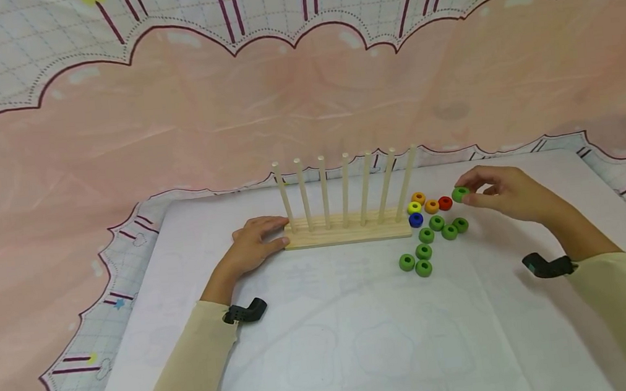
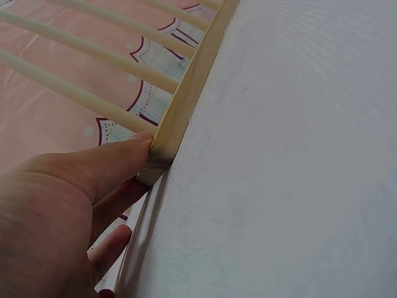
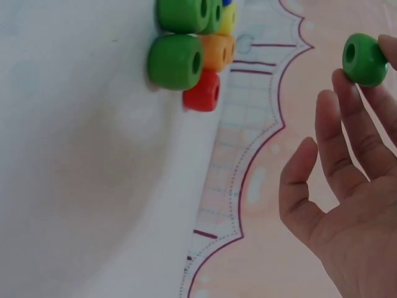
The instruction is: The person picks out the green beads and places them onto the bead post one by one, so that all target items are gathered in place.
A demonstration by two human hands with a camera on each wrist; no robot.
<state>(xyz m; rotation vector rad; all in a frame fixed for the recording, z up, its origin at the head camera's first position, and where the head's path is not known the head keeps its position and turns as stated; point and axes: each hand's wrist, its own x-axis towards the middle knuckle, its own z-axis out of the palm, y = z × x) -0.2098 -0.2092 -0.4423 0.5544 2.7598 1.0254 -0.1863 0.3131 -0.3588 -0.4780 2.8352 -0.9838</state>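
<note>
A wooden rack (image 1: 347, 236) with several upright pegs stands on the white table. My left hand (image 1: 254, 243) grips its left end; the left wrist view shows the thumb (image 2: 124, 162) on the end of the base (image 2: 177, 127). Above the table, right of the rack, my right hand (image 1: 508, 193) pinches a green bead (image 1: 461, 194) between thumb and fingertips. That bead (image 3: 365, 59) also shows in the right wrist view, its hole facing left, held by the right hand (image 3: 360, 205).
Several green beads (image 1: 423, 251) lie right of the rack, some in front of it. Close to its right end are a blue bead (image 1: 416, 220), a yellow one (image 1: 414, 208), two orange ones (image 1: 432, 206) and a red one (image 1: 445, 203). Patterned cloth (image 1: 305, 109) hangs behind.
</note>
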